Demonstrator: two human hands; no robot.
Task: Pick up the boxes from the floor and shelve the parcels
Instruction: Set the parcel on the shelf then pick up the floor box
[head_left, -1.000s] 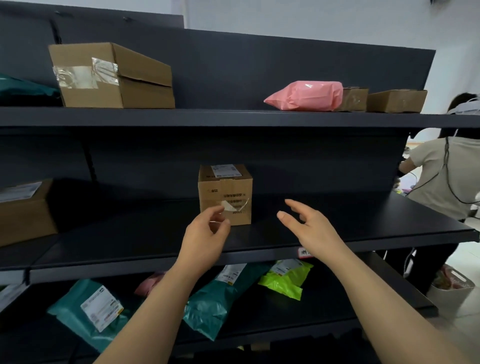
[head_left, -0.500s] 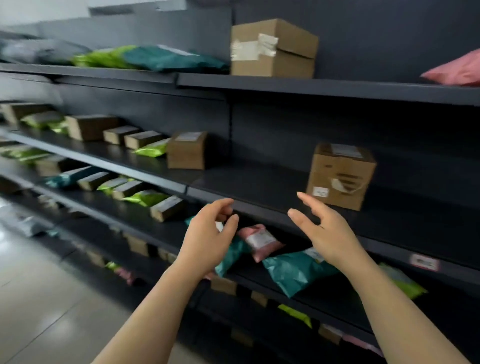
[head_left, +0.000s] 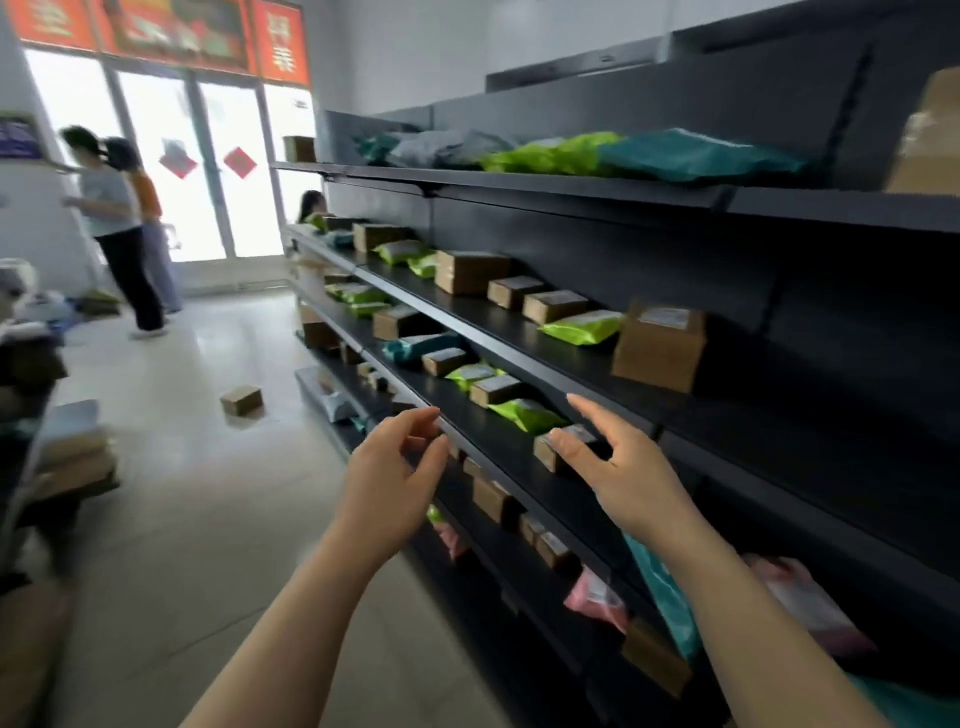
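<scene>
The right hand covers the near end of a small brown box on the shelf behind its fingers. Below that hand, the forearm hides part of a teal parcel. High above and to its right, a large carton is cut off by the picture's edge. Far beyond the left hand, two people are blurred, and no parcel label can be read.

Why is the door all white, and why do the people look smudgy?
In the head view, daylight washes out the door; the people beside it are blurred; the wide lens bends the shelves; the left hand and right hand look sharper.
</scene>
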